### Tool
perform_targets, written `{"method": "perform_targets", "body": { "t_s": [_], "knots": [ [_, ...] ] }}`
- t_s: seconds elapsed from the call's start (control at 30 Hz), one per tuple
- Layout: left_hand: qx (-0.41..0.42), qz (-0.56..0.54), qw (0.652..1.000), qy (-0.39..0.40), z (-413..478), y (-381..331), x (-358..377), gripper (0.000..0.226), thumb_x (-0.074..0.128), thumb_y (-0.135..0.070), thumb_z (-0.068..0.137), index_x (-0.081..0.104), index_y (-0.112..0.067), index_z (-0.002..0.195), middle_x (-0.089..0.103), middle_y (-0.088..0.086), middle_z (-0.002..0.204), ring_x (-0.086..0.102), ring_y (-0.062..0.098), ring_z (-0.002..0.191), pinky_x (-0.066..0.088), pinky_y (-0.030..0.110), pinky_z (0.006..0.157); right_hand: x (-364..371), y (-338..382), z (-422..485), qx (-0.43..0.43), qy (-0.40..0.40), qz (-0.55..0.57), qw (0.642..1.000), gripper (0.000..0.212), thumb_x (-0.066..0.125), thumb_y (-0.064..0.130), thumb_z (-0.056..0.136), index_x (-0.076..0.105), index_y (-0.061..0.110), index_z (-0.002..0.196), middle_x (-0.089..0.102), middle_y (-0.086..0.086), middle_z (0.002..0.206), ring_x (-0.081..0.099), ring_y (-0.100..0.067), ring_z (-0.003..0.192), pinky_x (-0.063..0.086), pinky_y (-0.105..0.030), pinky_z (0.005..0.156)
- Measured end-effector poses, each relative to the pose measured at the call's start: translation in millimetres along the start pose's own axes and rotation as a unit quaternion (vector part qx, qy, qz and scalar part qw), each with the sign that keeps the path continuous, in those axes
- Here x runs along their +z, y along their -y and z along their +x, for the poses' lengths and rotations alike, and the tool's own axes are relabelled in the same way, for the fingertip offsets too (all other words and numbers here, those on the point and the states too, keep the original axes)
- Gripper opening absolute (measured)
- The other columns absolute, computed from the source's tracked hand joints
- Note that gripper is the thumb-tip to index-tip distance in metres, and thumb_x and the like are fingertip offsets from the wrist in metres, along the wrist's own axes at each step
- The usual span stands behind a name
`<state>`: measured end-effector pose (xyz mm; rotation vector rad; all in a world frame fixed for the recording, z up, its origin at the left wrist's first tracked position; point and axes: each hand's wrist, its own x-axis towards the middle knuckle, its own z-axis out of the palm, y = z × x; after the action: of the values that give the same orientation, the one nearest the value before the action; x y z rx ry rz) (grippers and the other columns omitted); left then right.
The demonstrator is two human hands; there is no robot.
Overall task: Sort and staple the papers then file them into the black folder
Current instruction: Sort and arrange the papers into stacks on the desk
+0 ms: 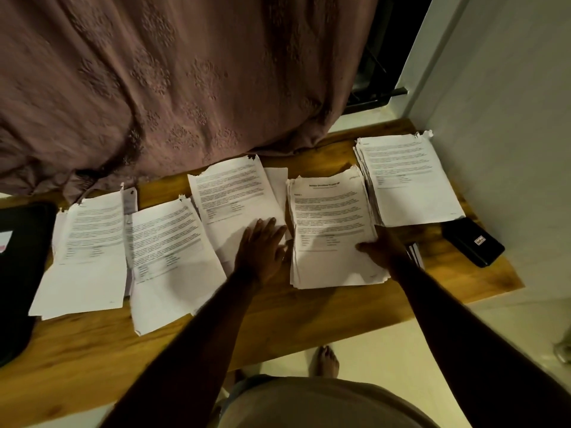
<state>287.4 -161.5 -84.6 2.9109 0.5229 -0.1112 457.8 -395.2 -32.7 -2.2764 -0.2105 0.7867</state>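
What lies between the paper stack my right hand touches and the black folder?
Three other white paper stacks on the wooden table: one under your left hand, then two more, the last beside the flat black folder.

the 5 stacks of paper [333, 217] are thin, matt white sheets with grey-black print, ragged and torn at the top corners. the sheet under my left hand [262, 251] lies smooth and dull. the table [278, 307] is wood, warm grain showing, with a faint satin sheen. the curtain [154, 88] is matt mauve cloth with a raised floral pattern. the black folder [18, 257] looks smooth, low gloss. the pale floor [386, 341] is smooth.
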Motion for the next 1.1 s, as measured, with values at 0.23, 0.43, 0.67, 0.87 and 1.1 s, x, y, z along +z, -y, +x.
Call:
{"method": "perform_targets", "body": {
  "t_s": [0.23,0.43,0.67,0.87,1.1],
  "knots": [
    [-0.029,-0.061,0.998,0.002,-3.2,3.0,-11.1,0.059,0.039,-0.045,0.105,0.023,-0.025,0.159,0.010,0.006,0.168,0.004,0.028,0.155,0.009,0.049,0.125,3.3,8.4,-9.4,-0.021,-0.090,-0.180,0.979,0.042,0.068,0.023,0.090,0.047,0.014,0.125,0.062,-0.004,0.095,0.063,-0.022,0.078,0.057,-0.032,0.062],
    [-0.055,-0.101,0.993,-0.039,-16.5,27.5,-33.6,0.060,0.045,-0.040,0.104,0.026,-0.020,0.158,0.016,0.008,0.167,0.010,0.028,0.155,0.010,0.046,0.124,31.5,51.3,-24.9,-0.035,-0.204,-0.395,0.895,0.056,0.064,0.035,0.086,0.040,0.009,0.130,0.053,-0.021,0.121,0.054,-0.041,0.111,0.049,-0.051,0.093],
    [-0.174,-0.112,0.974,-0.088,-66.9,108.8,-56.9,0.059,0.054,-0.030,0.101,0.033,-0.017,0.155,0.030,0.008,0.163,0.021,0.029,0.152,0.021,0.049,0.124,107.4,133.4,-21.5,-0.152,0.003,-0.161,0.975,0.053,0.075,0.030,0.088,0.053,0.018,0.135,0.063,-0.003,0.121,0.063,-0.018,0.098,0.053,-0.022,0.068],
    [-0.300,-0.056,0.949,-0.084,-117.4,184.1,-64.3,0.059,0.068,-0.030,0.092,0.046,-0.025,0.146,0.023,0.013,0.165,0.018,0.037,0.152,0.022,0.053,0.120,187.7,179.7,-26.7,-0.119,0.158,0.034,0.980,0.040,0.082,0.023,0.080,0.065,0.020,0.116,0.074,-0.001,0.101,0.072,-0.018,0.089,0.061,-0.034,0.081],
    [-0.408,-0.220,0.885,-0.049,-146.6,236.2,-66.0,0.060,0.058,-0.020,0.098,0.035,-0.036,0.151,0.034,0.010,0.159,0.036,0.036,0.144,0.041,0.056,0.111,266.3,218.4,-41.8,-0.114,0.210,0.099,0.966,0.030,0.077,0.010,0.081,0.064,0.015,0.107,0.074,-0.006,0.094,0.072,-0.029,0.093,0.061,-0.044,0.087]
  ]
}}
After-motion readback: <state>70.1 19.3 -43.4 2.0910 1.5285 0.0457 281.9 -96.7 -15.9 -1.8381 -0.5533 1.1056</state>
